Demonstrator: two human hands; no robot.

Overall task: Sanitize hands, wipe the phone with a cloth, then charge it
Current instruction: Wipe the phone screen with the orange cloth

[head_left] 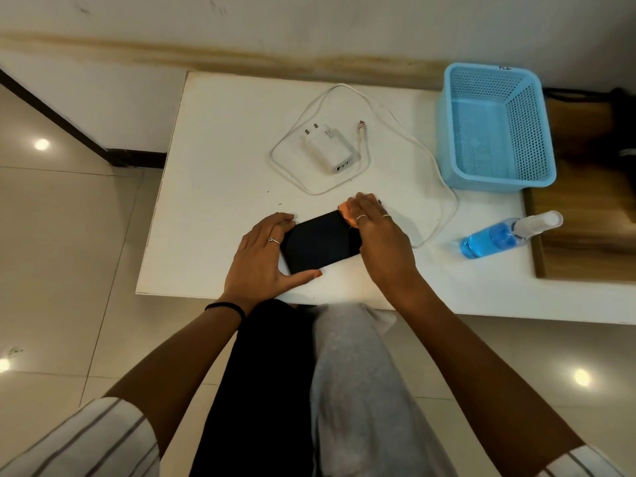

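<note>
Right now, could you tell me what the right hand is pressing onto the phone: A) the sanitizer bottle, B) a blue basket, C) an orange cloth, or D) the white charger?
C: the right hand presses an orange cloth flat on the phone, which the left hand steadies.

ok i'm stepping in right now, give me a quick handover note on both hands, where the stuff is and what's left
Left hand: steadies the phone at its left end, fingers straight.
Right hand: presses the orange cloth flat on the phone's right end.
Phone lies flat near the table's front edge. Charger and cable lie behind it, cable's free plug not in the phone. Sanitizer bottle lies on its side at right.
Done: wiping is under way.
Left: finish wiping, plug in the phone.
</note>
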